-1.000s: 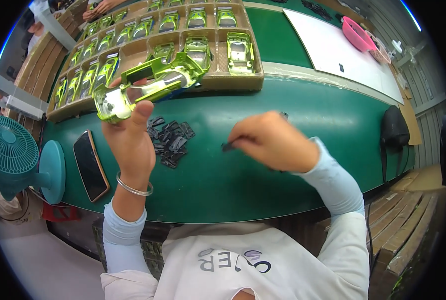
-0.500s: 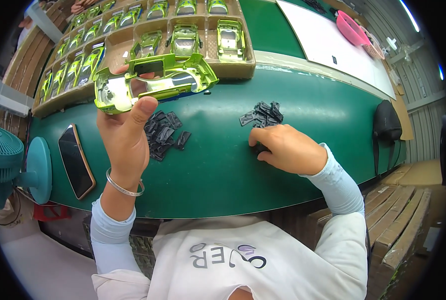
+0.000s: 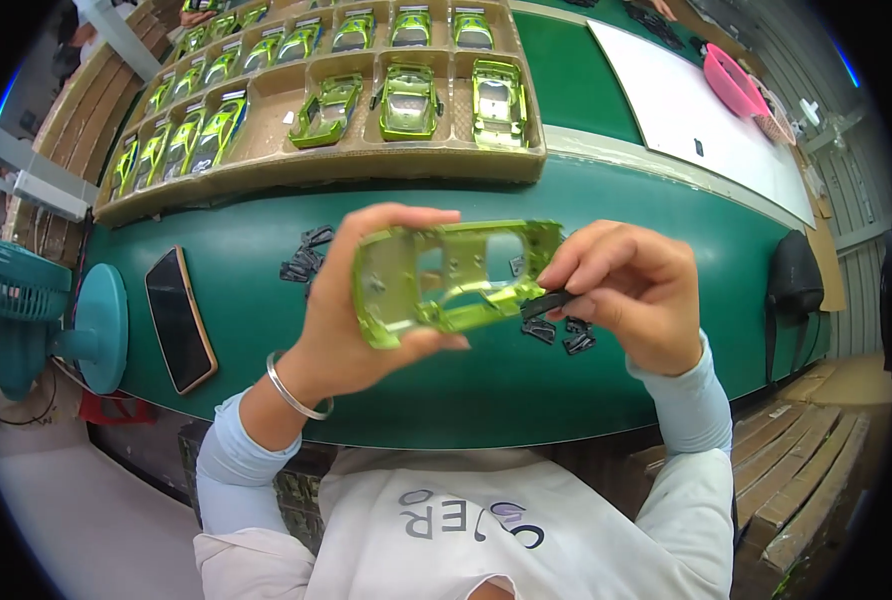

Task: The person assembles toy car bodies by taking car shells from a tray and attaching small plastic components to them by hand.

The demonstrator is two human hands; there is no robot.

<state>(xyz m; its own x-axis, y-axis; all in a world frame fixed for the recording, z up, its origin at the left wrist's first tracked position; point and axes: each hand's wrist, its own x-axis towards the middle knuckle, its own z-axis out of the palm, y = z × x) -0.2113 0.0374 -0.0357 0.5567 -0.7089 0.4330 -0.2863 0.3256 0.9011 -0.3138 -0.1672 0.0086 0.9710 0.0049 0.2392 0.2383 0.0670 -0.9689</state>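
My left hand (image 3: 351, 300) is closed around one end of a lime-green toy car body shell (image 3: 396, 285), fingers along one side and thumb along the other. The shell's hollow inside faces up toward me. At its right end, my right hand (image 3: 631, 290) pinches a small black plastic part (image 3: 546, 303) against the shell's edge; whether it is seated there I cannot tell. Loose black plastic parts (image 3: 578, 342) lie on the green table below the right hand. More black parts (image 3: 304, 258) lie behind the left hand, partly hidden by it.
A cardboard tray (image 3: 356, 160) with compartments holds several green car shells at the back. To the left are a phone (image 3: 181, 320) and a teal fan (image 3: 101, 330). A white board (image 3: 701, 120), a pink basket (image 3: 734, 82) and a black bag (image 3: 798, 275) are at the right.
My left hand has brought the shell down and right, turning its hollow side up. My right hand has lifted a black part from the table to the shell.
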